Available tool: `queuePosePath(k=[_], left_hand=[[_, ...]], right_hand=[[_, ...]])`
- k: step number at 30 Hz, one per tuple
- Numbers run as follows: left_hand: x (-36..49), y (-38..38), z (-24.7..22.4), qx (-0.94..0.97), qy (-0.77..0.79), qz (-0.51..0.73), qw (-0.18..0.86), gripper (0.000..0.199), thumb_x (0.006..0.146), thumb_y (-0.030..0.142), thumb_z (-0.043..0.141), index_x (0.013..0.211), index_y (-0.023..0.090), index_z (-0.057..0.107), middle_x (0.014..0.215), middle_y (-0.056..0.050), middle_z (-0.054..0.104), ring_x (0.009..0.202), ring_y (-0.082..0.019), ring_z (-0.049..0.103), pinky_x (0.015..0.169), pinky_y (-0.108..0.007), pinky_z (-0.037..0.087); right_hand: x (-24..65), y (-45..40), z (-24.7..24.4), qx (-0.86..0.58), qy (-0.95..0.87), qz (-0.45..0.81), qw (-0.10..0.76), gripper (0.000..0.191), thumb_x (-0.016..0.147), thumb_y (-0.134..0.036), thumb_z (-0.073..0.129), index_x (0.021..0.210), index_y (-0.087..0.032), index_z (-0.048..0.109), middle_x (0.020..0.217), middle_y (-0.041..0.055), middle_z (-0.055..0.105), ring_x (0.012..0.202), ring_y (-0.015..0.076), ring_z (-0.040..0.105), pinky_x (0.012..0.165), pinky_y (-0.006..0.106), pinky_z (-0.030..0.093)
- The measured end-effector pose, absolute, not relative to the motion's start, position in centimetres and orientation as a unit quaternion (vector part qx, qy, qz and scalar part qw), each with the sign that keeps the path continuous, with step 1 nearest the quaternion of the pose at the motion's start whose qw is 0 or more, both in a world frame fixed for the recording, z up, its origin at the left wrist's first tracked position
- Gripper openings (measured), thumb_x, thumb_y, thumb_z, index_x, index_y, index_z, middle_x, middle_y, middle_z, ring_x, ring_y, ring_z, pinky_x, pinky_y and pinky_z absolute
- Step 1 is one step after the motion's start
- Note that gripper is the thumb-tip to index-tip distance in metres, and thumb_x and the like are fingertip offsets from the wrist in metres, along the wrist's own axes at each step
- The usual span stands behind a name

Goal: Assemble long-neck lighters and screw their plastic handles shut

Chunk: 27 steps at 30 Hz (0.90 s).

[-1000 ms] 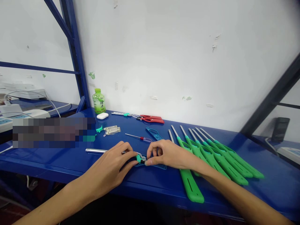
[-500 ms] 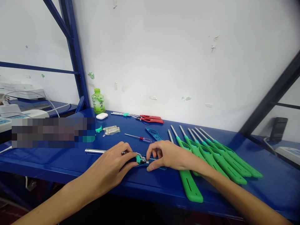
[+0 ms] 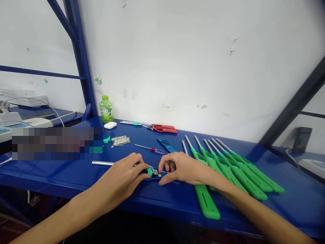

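Near the table's front edge lies a blue lighter half-shell (image 3: 175, 182), partly hidden by both hands. A silver tube (image 3: 103, 163) extends leftward from under my left hand (image 3: 127, 173). Thumb and index finger of that hand pinch a small green trigger piece (image 3: 150, 172) with metal and black parts beside it. My right hand (image 3: 177, 168) is curled over the shell's right part, thumb and fingertips around its edge; whether they grip it is unclear. A second blue half-shell (image 3: 166, 144) lies behind, next to a screwdriver (image 3: 157, 151) with a clear purple handle.
Several green lighters (image 3: 207, 203) lie on the right, partly under my right forearm. Red lighters (image 3: 165, 128) lie by the wall. Metal parts (image 3: 121, 141), a white case (image 3: 110, 125) and a green bottle (image 3: 106, 110) stand or lie left of centre on the blue table (image 3: 162, 206).
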<state>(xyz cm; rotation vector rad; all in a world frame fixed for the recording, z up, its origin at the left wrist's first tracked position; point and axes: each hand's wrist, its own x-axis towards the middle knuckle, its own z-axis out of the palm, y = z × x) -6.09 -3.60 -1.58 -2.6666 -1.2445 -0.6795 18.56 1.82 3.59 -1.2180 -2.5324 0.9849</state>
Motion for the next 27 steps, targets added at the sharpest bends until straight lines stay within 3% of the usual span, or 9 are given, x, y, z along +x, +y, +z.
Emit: queuePosePath(k=[14,18,21,27], left_hand=[[-5.9,-3.9,-1.7,-0.882,-0.388,-0.253,0.086,0.029,0.111,0.029,0.043,0.118,0.022,0.071,0.101,-0.006,0.064,0.092,-0.021,0.062,0.076,-0.032,0.052],[-6.0,-4.0,-1.8,-0.886,-0.374,-0.256,0.098,0.034,0.112,0.031,0.039,0.117,0.021,0.072,0.101,-0.007,0.065,0.091,-0.022,0.061,0.078,-0.034,0.052],[-6.0,-4.4,-1.8,-0.883,-0.381,-0.262,0.077,0.033,0.112,0.031,0.04,0.119,0.022,0.071,0.103,-0.007,0.064,0.09,-0.022,0.061,0.078,-0.035,0.051],[-5.4,-5.7,-1.2,-0.874,-0.397,-0.278,0.028,0.026,0.11,0.023,0.044,0.12,0.023,0.068,0.109,-0.006,0.069,0.097,-0.022,0.062,0.088,-0.039,0.051]], right_hand=[[18.6,1.8,3.7,-0.4,-0.857,0.317,0.076,0.035,0.073,-0.047,0.091,0.094,-0.023,0.077,0.084,-0.0024,0.061,0.069,0.0124,0.053,0.058,0.025,0.037],[18.7,1.5,3.8,-0.384,-0.862,0.314,0.101,0.032,0.086,-0.052,0.079,0.096,-0.022,0.075,0.077,-0.0026,0.064,0.066,0.0124,0.055,0.058,0.025,0.038],[18.5,1.1,3.8,-0.37,-0.868,0.297,0.143,0.027,0.099,-0.047,0.065,0.098,-0.021,0.073,0.075,-0.0023,0.067,0.066,0.0121,0.058,0.061,0.025,0.041],[17.6,0.4,3.7,-0.338,-0.887,0.262,0.176,0.021,0.099,-0.038,0.065,0.094,-0.02,0.075,0.079,-0.0008,0.07,0.068,0.0121,0.059,0.063,0.025,0.041]])
